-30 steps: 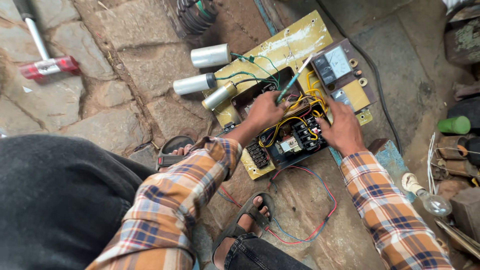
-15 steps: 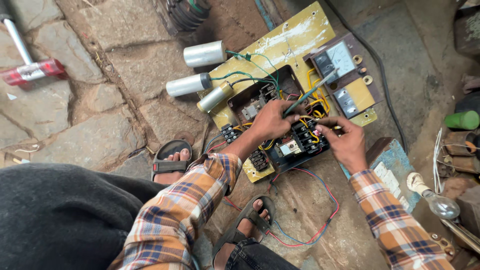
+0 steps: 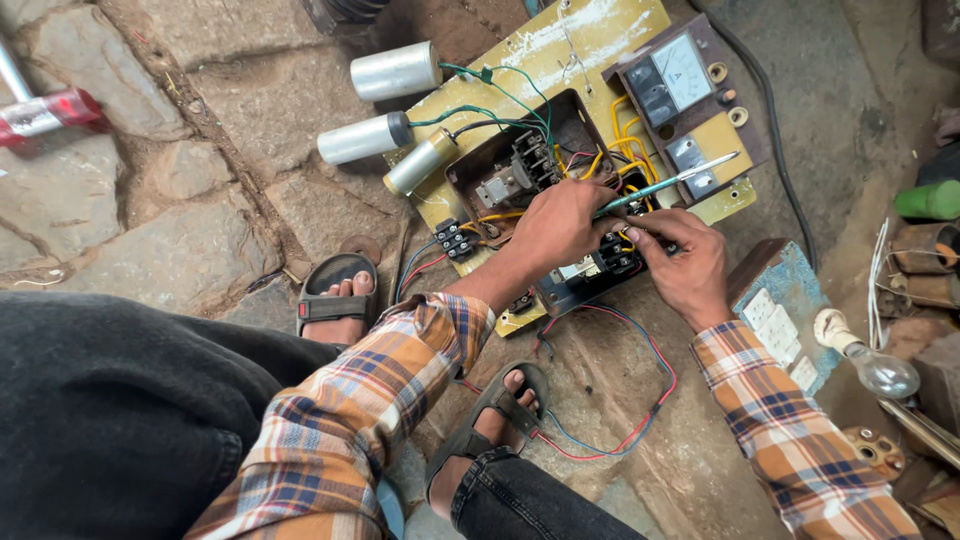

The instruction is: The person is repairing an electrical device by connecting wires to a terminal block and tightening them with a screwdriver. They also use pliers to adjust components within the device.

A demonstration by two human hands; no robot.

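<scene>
Head view: we see the left hand (image 3: 556, 224) closed around a green-handled screwdriver (image 3: 668, 183), its grip wrapped on the lower handle, the metal shaft angling toward the upper right of the frame over the meter block (image 3: 680, 90). The right hand (image 3: 683, 262) sits just beside it, fingers curled and pinching at the black terminal block (image 3: 615, 256) among yellow wires (image 3: 622, 170); we cannot tell whether it actually has hold of a wire or only presses on it. Both hands work at centre frame on the yellow control panel (image 3: 545, 50), which lies on the stone floor (image 3: 170, 200). Three silver capacitors (image 3: 395, 70) lie at the panel's upper left edge, joined by green wires. Red and blue wires (image 3: 640, 400) loop below the panel, near two sandalled feet (image 3: 335, 300). A bulb (image 3: 880, 372) lies at right of frame, a red-handled tool (image 3: 45, 112) at upper left.
</scene>
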